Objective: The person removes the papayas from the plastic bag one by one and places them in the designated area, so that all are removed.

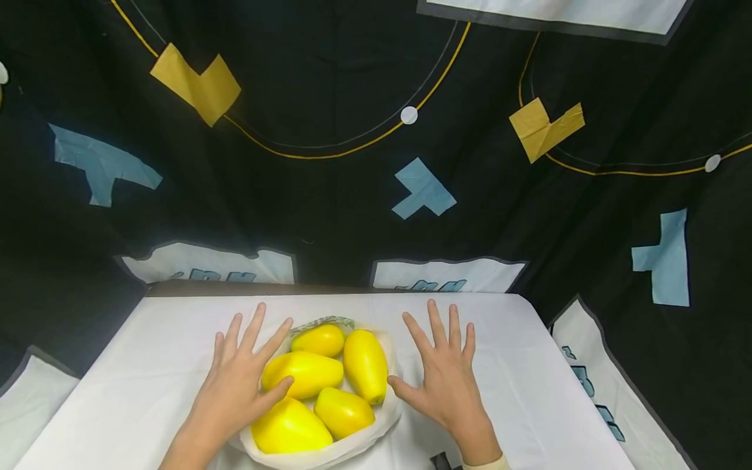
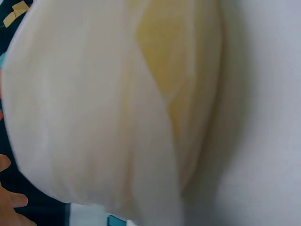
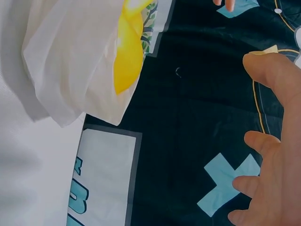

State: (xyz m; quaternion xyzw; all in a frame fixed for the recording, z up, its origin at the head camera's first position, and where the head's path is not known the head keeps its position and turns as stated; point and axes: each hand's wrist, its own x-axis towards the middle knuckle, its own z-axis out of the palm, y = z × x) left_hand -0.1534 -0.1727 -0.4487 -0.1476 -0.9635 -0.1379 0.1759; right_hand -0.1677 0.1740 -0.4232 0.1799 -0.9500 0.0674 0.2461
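Several yellow mangoes (image 1: 302, 374) fill a white cloth bag (image 1: 384, 418) with its rim spread wide, on the white table. A green leafy print shows at the bag's far edge. The left hand (image 1: 237, 385), fingers straight and spread, hovers at the bag's left side, its thumb overlapping a mango in the head view. On the other side the right hand (image 1: 443, 378) is spread too, thumb tip near the bag's right rim. Neither hand holds anything. The bag's cloth side (image 2: 84, 103) fills much of the left wrist view. In the right wrist view, the bag (image 3: 80, 61) stands away from the spread fingers (image 3: 265, 70).
The white table (image 1: 517, 365) extends to both sides of the bag. A small black object (image 1: 440, 461) lies at its near edge by the right wrist. Behind hangs a black cloth (image 1: 329, 215) with blue and yellow tape pieces and white printed panels.
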